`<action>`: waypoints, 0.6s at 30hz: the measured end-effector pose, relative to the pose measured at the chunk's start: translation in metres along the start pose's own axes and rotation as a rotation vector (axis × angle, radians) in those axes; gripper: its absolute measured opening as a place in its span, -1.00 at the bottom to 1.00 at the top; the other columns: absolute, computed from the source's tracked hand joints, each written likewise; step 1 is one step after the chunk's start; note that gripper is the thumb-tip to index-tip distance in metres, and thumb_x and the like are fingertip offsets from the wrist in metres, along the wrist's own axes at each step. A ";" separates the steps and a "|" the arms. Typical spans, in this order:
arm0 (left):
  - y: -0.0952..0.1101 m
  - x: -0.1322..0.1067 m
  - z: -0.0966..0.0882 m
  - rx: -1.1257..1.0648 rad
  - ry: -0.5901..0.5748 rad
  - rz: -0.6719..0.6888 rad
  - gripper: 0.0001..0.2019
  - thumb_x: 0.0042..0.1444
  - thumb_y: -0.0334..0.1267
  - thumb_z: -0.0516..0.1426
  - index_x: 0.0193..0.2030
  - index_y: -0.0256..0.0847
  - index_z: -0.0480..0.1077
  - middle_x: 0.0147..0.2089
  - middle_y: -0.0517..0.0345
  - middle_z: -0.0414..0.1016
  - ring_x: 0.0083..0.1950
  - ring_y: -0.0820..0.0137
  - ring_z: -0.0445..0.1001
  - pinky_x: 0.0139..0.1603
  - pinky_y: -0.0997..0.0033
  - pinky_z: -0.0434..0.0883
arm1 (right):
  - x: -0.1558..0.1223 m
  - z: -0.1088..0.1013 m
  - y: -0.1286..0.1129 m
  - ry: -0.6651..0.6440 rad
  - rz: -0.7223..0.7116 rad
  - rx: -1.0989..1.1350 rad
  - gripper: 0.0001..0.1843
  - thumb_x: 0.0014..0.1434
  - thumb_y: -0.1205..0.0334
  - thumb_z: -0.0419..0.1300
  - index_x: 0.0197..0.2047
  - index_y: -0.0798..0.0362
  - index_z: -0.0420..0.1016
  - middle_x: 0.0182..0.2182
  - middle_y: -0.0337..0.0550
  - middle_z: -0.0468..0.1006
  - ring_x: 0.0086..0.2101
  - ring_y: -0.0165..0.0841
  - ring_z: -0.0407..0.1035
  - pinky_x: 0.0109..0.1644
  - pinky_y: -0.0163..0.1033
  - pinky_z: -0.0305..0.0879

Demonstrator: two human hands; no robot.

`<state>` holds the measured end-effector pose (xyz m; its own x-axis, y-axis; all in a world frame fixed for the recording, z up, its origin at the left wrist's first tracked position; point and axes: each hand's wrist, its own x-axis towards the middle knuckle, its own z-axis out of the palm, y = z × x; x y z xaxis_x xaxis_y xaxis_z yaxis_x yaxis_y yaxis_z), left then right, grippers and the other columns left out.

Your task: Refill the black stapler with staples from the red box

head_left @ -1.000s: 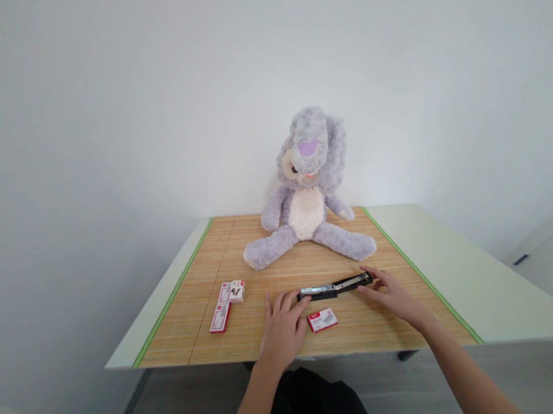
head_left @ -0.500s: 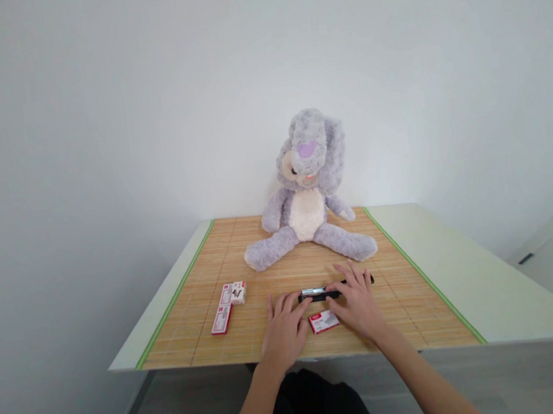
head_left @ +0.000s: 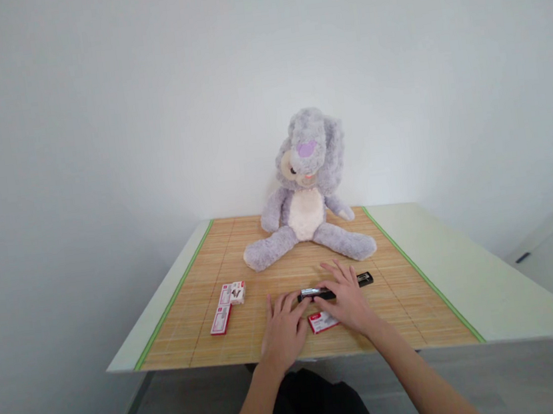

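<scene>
The middle of the black stapler [head_left: 339, 286] is covered by the right hand [head_left: 347, 300], laid flat with fingers spread — nothing is clasped. The left hand [head_left: 285, 327] rests open, fingertips at the stapler's left end. A red staple box [head_left: 321, 323] is half hidden under the right palm — its contents cannot be made out.

Plain white walls [head_left: 95, 122] (evenly lit), pale table [head_left: 467, 277], grey floor [head_left: 181, 413].

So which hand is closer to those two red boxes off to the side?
Left. The left hand lies flat just right of the red boxes; the right hand sits farther right, over the stapler.
</scene>
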<state>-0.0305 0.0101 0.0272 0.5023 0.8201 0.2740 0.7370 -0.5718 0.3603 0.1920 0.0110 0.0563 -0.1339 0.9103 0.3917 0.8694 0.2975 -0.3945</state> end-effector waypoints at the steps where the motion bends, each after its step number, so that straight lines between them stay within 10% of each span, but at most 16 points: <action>1: 0.000 0.000 0.000 0.000 -0.003 0.000 -0.40 0.26 -0.38 0.06 0.39 0.23 0.28 0.40 0.23 0.32 0.43 0.19 0.18 0.58 -0.27 -0.21 | 0.001 -0.008 0.009 0.015 -0.013 0.017 -0.70 0.17 0.03 0.34 -0.02 -0.15 0.64 0.40 -0.14 0.26 0.46 0.03 -0.14 0.46 0.42 -0.22; 9: -0.001 0.000 0.001 -0.014 0.001 -0.009 -0.42 0.27 -0.38 0.05 0.37 0.26 0.30 0.39 0.25 0.33 0.42 0.19 0.20 0.58 -0.27 -0.19 | -0.025 -0.067 0.105 0.027 0.258 0.247 -0.40 0.16 -0.12 0.29 0.25 -0.18 0.49 0.32 -0.05 0.38 0.31 -0.07 0.25 0.40 0.16 0.18; 18: -0.002 0.000 0.001 -0.013 -0.006 -0.021 -0.42 0.27 -0.37 0.06 0.37 0.28 0.30 0.40 0.25 0.33 0.40 0.19 0.22 0.57 -0.30 -0.19 | -0.033 -0.062 0.103 -0.050 0.372 0.685 -0.48 0.19 -0.19 0.29 0.09 -0.05 0.55 0.06 -0.03 0.63 0.09 -0.11 0.48 0.32 0.06 0.30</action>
<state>-0.0313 0.0110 0.0260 0.4894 0.8322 0.2608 0.7415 -0.5545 0.3777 0.3153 -0.0067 0.0547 0.0735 0.9922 0.1010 0.3759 0.0662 -0.9243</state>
